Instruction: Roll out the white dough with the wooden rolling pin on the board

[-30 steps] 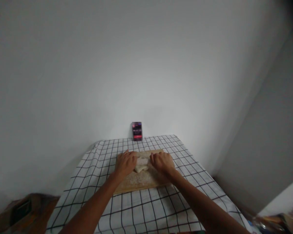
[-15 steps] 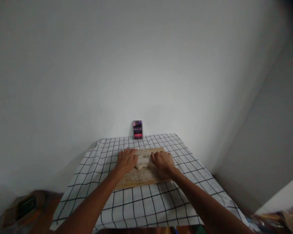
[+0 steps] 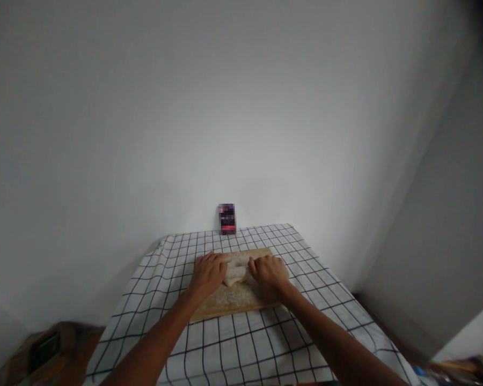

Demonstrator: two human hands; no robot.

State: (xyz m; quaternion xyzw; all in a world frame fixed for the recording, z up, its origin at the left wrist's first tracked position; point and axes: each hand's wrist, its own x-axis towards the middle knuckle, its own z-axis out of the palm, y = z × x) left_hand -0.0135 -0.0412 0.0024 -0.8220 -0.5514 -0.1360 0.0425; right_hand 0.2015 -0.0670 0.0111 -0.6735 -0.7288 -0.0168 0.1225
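Note:
A pale, floury rolling pin (image 3: pixel 236 272) lies crosswise over a piece of dough (image 3: pixel 233 281) on a wooden board (image 3: pixel 227 306). My left hand (image 3: pixel 209 272) is closed over the pin's left end, its fingers bent forward over the top. Round the right end, my right hand (image 3: pixel 270 272) is curled with the thumb side facing inward. Only the middle of the pin shows between them. Dough pokes out on the near side of the pin in a blunt point; the parts beneath the hands are hidden. Flour marks the board's surface.
A white cloth with black checks (image 3: pixel 241 354) covers the table. At its far edge a dark, pixelated upright packet (image 3: pixel 227 220) leans by the wall (image 3: pixel 241 134). A box (image 3: pixel 44 348) stands low on the left, and blurred items (image 3: pixel 462 370) lie low on the right.
The whole view has shifted, so table and board appear slightly lower. Both hands keep their hold on the rolling pin, which shows little movement over the dough.

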